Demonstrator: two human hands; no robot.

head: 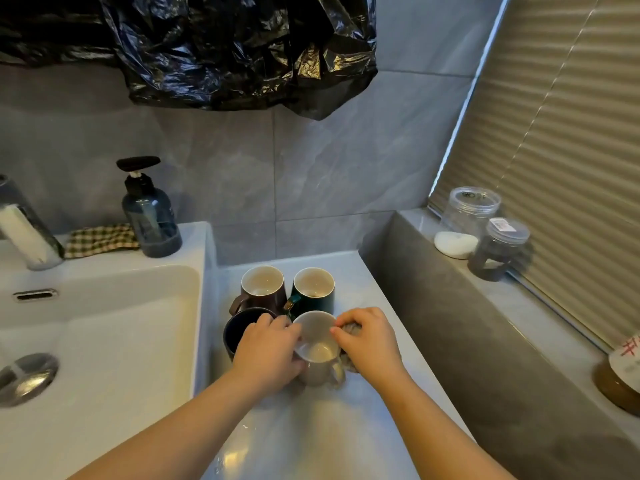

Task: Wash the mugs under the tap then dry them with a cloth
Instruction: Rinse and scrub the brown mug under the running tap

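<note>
Right now our left hand point(270, 348) grips the grey mug point(317, 344) from its near-left side, with the fingers curled over the rim. Our right hand point(367, 337) is curled round a bunched cloth point(349, 362) and presses it against the mug's right side, fingertips touching the rim. The mug stands upright between our two hands on the pale counter point(311, 431), its handle turned toward us and its white inside showing.

Just beyond our left hand sits a blue mug point(239, 329), partly covered by our knuckles. Further ahead of both hands stand a brown mug point(263, 289) and a green mug point(313, 289), side by side and open end up. All four mugs are packed close together.

Left of our left hand lies the white sink point(104, 341), with the tap point(24, 230) at its far-left edge. Behind the sink, a soap bottle point(150, 216) stands beside a checked cloth point(100, 239). Well to the right of our right hand, on a grey ledge point(450, 306), we see two clear jars point(471, 213). A black bag point(207, 46) hangs above it all.
</note>
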